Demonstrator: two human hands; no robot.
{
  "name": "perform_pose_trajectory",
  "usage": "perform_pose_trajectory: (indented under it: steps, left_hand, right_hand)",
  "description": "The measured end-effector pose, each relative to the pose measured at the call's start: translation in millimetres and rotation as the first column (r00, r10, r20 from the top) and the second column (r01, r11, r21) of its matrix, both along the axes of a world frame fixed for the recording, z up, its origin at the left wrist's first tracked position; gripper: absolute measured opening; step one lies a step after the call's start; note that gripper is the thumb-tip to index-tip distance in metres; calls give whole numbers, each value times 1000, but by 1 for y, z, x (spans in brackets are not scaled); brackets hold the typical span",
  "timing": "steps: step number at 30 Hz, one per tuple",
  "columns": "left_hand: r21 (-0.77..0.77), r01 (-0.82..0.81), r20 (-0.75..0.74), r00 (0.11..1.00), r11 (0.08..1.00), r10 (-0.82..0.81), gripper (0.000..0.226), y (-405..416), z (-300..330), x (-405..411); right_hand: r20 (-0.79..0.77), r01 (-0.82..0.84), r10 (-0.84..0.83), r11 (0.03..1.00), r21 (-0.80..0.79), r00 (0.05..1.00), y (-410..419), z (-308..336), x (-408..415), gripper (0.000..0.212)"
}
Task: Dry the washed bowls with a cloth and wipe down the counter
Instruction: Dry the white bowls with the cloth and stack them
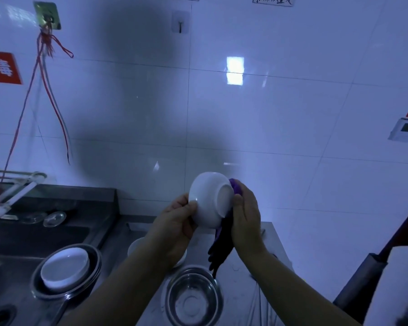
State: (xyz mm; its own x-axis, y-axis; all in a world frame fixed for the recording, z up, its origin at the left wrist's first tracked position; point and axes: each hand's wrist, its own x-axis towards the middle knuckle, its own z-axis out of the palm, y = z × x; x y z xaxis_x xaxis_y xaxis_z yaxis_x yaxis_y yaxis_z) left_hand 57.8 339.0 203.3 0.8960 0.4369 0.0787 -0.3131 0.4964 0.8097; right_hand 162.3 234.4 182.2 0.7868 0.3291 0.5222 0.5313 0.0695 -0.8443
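A steel counter (264,234) runs below the tiled wall. Above it, the left hand (174,222) grips a tilted white bowl (210,198) by its rim; the right hand (246,215) presses a purple cloth (222,245) against the bowl's right side, fingers curled round it.

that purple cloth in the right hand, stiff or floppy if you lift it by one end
Probably floppy: the purple cloth hangs limp below the right hand. It likely conforms easily, since it wraps against the white bowl. Probably light.
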Motion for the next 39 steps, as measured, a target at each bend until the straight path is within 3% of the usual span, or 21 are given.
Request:
perform_pose_trajectory:
  steps: [3, 6, 12, 14, 17, 20, 23, 29, 31, 34, 36, 39]
  left_hand:
    - [50, 12, -82, 997, 999, -8, 25, -6, -8, -3]
    - [34, 5, -135, 991, 999, -1, 22, -9, -14, -1]
    - [-141, 28, -99, 994, 990, -42, 32, -3, -2, 3]
    - [-237, 35, -66, 996, 971, -52, 28, -1, 0, 3]
    - [-372, 23, -30, 999, 928, -37, 21, -1, 2, 5]
    - [-415, 28, -40, 998, 909, -49, 23, -9, 2, 7]
    - [-413, -25, -117, 993, 910, -26, 25, -20, -2, 9]
    - [-481, -26, -99, 995, 876, -25, 29, -28, -1, 11]
    - [-514, -32, -83, 996, 857, -13, 32, -28, -4, 13]
    - [-530, -42, -76, 997, 847, 2, 30, -28, -9, 13]
    - [-513, -53, -94, 996, 857, 5, 28, -29, -14, 12]
    - [-450, -56, -123, 992, 891, 1, 28, -32, -19, 9]
  right_hand:
    - [279, 177, -150, 981, -74, 948, 1, 5, 0, 37]
    - [523, 196, -117, 975, -99, 844, 2, 7, -3, 32]
    - [787, 224, -61, 969, -100, 614, 0, -6, -7, 37]
    - [846, 238, -54, 967, -87, 530, -3, -15, -6, 34]
    - [898, 240, -13, 965, -103, 440, -9, -28, -3, 48]
    - [830, 241, -79, 968, -68, 552, -9, -24, 0, 36]
    - [728, 269, -145, 962, -55, 670, -2, -11, 1, 38]
    - [844, 295, -144, 956, -17, 517, -1, -22, 0, 32]
    - [809, 240, -145, 971, 6, 569, -8, -30, 3, 32]
    - [641, 135, -136, 990, 51, 755, -17, -33, 12, 33]
    - [441, 62, -93, 994, 85, 892, -22, -31, 18, 33]
    - [152, -70, 58, 995, 69, 987, -29, -29, 28, 34]
